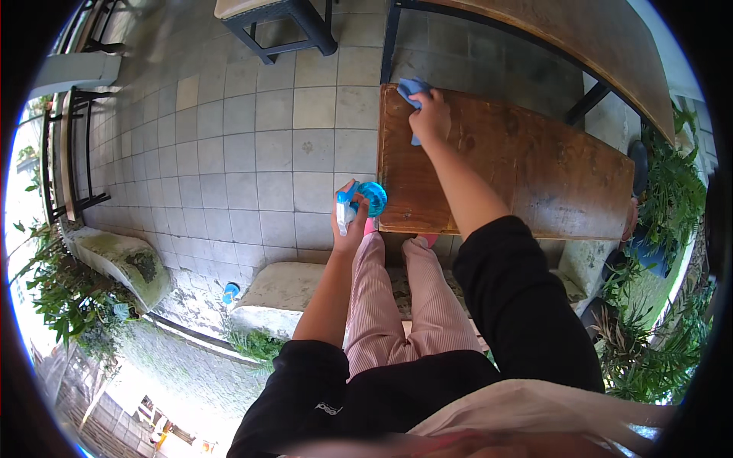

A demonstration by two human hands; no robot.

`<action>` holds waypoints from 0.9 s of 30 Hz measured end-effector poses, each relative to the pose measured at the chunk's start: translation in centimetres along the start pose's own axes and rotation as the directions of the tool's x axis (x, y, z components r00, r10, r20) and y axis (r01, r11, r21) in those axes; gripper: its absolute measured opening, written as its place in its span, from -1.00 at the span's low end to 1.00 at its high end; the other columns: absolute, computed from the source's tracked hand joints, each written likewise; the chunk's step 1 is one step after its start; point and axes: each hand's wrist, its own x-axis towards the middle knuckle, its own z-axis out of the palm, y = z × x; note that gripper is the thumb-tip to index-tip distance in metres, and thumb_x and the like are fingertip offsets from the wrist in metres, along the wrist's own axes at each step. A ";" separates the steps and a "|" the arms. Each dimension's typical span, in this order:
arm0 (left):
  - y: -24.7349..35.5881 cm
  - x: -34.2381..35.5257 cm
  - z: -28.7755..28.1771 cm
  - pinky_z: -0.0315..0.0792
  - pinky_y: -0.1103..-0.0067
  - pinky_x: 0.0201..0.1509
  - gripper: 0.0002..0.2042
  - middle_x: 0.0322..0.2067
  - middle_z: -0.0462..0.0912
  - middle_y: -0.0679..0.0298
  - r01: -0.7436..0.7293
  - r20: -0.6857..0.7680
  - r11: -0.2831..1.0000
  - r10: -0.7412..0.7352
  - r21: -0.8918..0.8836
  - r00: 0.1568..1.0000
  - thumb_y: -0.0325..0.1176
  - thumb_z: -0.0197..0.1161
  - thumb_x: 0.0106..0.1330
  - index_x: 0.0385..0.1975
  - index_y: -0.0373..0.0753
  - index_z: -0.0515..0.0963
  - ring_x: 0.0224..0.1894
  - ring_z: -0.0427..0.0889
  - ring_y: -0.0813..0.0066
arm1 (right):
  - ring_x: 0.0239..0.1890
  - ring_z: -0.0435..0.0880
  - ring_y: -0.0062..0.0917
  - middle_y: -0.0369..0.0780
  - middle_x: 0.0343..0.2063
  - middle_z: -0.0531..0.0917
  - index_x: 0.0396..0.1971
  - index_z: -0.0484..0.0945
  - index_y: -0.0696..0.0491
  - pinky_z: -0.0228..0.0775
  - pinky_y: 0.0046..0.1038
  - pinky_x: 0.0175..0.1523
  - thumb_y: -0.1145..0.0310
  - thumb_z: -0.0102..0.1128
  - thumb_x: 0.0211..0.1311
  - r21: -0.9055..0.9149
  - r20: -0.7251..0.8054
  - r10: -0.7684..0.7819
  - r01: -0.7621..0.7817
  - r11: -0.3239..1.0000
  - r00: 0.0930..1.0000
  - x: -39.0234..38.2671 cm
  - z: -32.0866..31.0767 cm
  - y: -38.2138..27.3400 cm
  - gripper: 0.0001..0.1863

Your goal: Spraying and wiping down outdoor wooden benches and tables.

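My left hand (350, 221) is closed round the neck of a spray bottle (372, 200) with clear blue liquid and a white and blue trigger head. The bottle is beside the left edge of a low brown wooden table (504, 164). At that table's far left corner, my right hand (430, 119) presses a blue cloth (413, 90) against the top. Part of the cloth sticks out past the fingers, and some of it is hidden under the hand.
A higher wooden table (565, 38) with dark metal legs overhangs the far right. A dark stool (282, 27) stands on the tiled floor (267, 153). Low mossy stone ledges (279, 294) run near my legs. Green plants (664, 198) grow at the right.
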 end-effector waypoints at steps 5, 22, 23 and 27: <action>-0.2 -1.6 -1.2 0.37 0.61 0.02 -0.54 -0.32 0.47 0.36 0.034 -0.061 0.999 -0.034 -0.004 0.998 -0.62 0.15 0.29 0.20 -0.33 0.28 -0.21 0.47 0.61 | -0.05 0.48 -0.14 -0.18 0.13 0.40 -0.04 0.61 -0.20 0.56 -0.23 -0.04 0.53 0.16 -0.03 0.107 0.271 -0.381 0.366 0.925 0.884 -13.7 -1.7 0.0 -0.52; -0.4 -1.8 0.3 0.37 0.62 0.02 -0.58 -0.29 0.48 0.36 0.039 -0.022 0.999 -0.039 0.011 0.999 -0.53 0.18 0.33 0.18 -0.31 0.30 -0.19 0.47 0.62 | 0.02 0.49 -0.19 -0.24 0.20 0.40 -0.03 0.61 -0.34 0.50 -0.27 0.06 0.54 0.16 0.02 0.023 -0.055 -0.033 0.035 0.999 0.998 -0.7 0.1 -0.8 -0.49; -0.6 -1.9 0.8 0.37 0.62 0.02 -0.58 -0.29 0.48 0.36 0.031 -0.013 0.999 -0.031 0.010 0.999 -0.53 0.18 0.33 0.18 -0.31 0.30 -0.19 0.47 0.62 | 0.04 0.48 -0.17 -0.23 0.21 0.38 0.01 0.58 -0.36 0.51 -0.27 0.06 0.53 0.17 0.02 0.065 -0.077 0.122 -0.117 0.991 0.990 -0.5 0.4 -1.3 -0.46; -0.4 -2.8 0.5 0.39 0.62 -0.05 -0.55 -0.30 0.55 0.35 -0.006 -0.169 0.999 0.014 0.045 0.985 -0.47 0.22 0.33 0.20 -0.31 0.30 -0.21 0.49 0.62 | 0.00 0.48 -0.16 -0.21 0.18 0.37 0.04 0.57 -0.37 0.54 -0.21 -0.01 0.59 0.08 0.05 0.017 0.220 -0.351 0.356 0.934 0.910 -10.0 -0.3 -0.8 -0.42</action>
